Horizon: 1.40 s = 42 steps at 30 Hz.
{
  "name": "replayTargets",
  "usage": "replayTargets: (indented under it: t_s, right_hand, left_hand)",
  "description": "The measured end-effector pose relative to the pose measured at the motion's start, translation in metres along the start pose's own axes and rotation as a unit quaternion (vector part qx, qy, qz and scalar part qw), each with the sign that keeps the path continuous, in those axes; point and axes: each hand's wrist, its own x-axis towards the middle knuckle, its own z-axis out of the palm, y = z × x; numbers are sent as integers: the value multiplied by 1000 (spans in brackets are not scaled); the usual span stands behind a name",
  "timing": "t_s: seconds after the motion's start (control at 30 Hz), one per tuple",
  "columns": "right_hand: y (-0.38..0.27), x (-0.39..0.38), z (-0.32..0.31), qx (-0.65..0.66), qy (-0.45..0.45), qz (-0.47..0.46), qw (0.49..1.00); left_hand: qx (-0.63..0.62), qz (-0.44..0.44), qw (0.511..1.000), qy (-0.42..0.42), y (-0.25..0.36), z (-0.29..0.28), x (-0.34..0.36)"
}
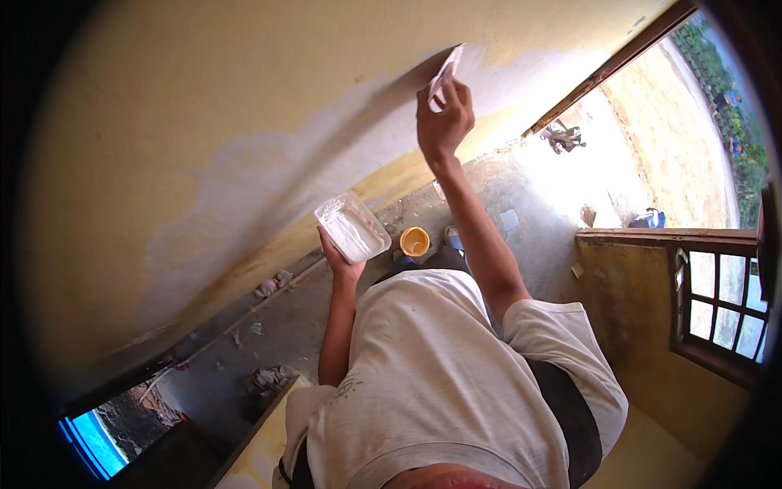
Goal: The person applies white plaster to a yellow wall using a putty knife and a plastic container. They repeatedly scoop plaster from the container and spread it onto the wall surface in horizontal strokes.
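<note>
I see the right hand (445, 122) raised toward the wall, its fingers (462, 94) bent and pinching a thin, flat, pale tool (447, 72) smeared with white. The tool juts up beyond those fingers, its far edge meeting, or nearly meeting, the yellow painted wall (163, 90); I cannot tell which. A broad, uneven whitish patch (269, 167) spreads over the wall beside the right fingers and runs down to their left, crossed by a long, dark shadow (358, 122). Lower and to the left, the left hand (344, 267) supports a clear, rectangular plastic container (371, 253) from beneath, tilted so that its opening shows. The thumb lies along the container's left side, while the other left fingers are mostly hidden behind it, so I cannot tell how they are set. White paste (350, 228) coats the inside of the container, just above the left fingers. To the right of the left fingers, a round yellow-orange bucket (415, 241) stands on the grey floor (533, 261), near the person's feet and well below the right fingers.
</note>
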Motion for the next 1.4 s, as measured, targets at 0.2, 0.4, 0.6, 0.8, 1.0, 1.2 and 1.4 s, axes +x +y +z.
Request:
replayTargets:
  t_s: [0.2, 0.4, 0.6, 0.8, 1.0, 1.2, 1.4]
  right_hand:
    - [-46, -99, -26, 25, -212, -56, 975]
    - [2, -78, -66, 43, -222, -57, 972]
    - [111, 32, -81, -110, -34, 110, 987]
    - [77, -23, -14, -22, -70, 116, 990]
    - [-22, -132, -14, 71, -220, -5, 973]
    - [24, -94, -83, 50, -229, -10, 972]
    - [86, 55, -100, -72, 24, 84, 994]
  left_hand:
    - [-33, 18, 998, 53, -54, -11, -15]
    - [-25, 19, 998, 52, -36, 0, 1]
    - [-57, -36, 998, -3, -26, -1, -13]
    - [-52, -27, 997, 53, -23, -8, -14]
    - [-16, 27, 996, 81, -31, -13, -20]
    - [-28, 2, 998, 52, -31, 0, -19]
    - [-31, -34, 999, -3, -24, 13, -24]
